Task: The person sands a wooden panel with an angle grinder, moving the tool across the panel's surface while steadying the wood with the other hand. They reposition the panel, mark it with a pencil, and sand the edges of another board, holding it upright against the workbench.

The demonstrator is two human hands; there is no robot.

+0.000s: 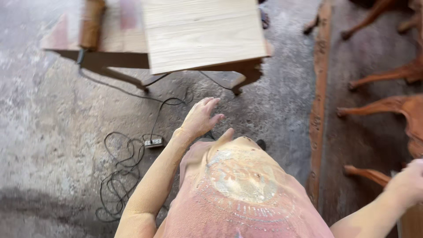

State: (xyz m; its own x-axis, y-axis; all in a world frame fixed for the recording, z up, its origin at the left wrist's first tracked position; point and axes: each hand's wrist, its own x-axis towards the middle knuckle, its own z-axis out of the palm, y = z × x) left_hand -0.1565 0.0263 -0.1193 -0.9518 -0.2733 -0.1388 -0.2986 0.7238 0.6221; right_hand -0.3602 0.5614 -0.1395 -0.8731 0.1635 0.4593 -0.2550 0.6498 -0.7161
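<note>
head view, left hand: the left hand [202,118] is out in front of the body, fingers spread and loose, nothing in it. It hangs over the concrete floor [53,132], well short of the table.
head view, right hand: the right hand [409,181] sits at the far right edge, blurry and cut off by the frame, right by a carved wooden leg [368,174]. Honestly can't tell if it's gripping that leg or just next to it.
head view, workpiece: the pale wood panel [203,33] lies flat on a small table [110,57], overhanging its front edge. Bare, unfinished-looking surface.
head view, what looks done: panel is placed on the table and nobody's touching it, so my guess is it's set down and waiting.
head view, what looks left: no tool in either hand, so any work on the panel isn't under way right now.
head view, other stuff: a brown roll [91,22] on the table's left side, a black cable [121,176] tangled on the floor with a power strip [153,142], a long carved wood strip [319,97], more curved legs at right.
</note>
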